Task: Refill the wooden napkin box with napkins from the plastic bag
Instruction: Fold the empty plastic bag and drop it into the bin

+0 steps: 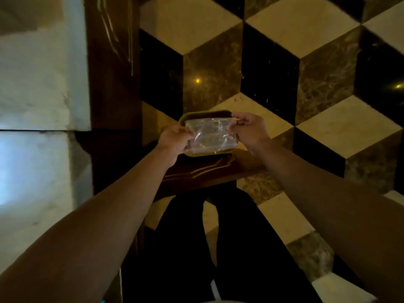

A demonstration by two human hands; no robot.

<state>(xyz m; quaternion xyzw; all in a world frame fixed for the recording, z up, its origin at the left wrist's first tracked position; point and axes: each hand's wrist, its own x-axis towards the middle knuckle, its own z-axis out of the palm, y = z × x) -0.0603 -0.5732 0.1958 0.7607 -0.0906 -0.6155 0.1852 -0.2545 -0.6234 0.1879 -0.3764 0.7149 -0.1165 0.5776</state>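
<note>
A clear plastic bag with pale napkins inside is stretched between both hands at the centre of the head view. My left hand pinches its left edge and my right hand pinches its upper right corner. Directly beneath the bag sits the wooden napkin box, dark with a yellowish rim, mostly covered by the bag. The box rests on a dark wooden door panel that juts out under my hands. What is inside the box is hidden.
A dark wooden cabinet runs up the left, with a pale marble counter beside it. The floor is cube-patterned tile in black, cream and brown. My dark trouser legs stand below the panel.
</note>
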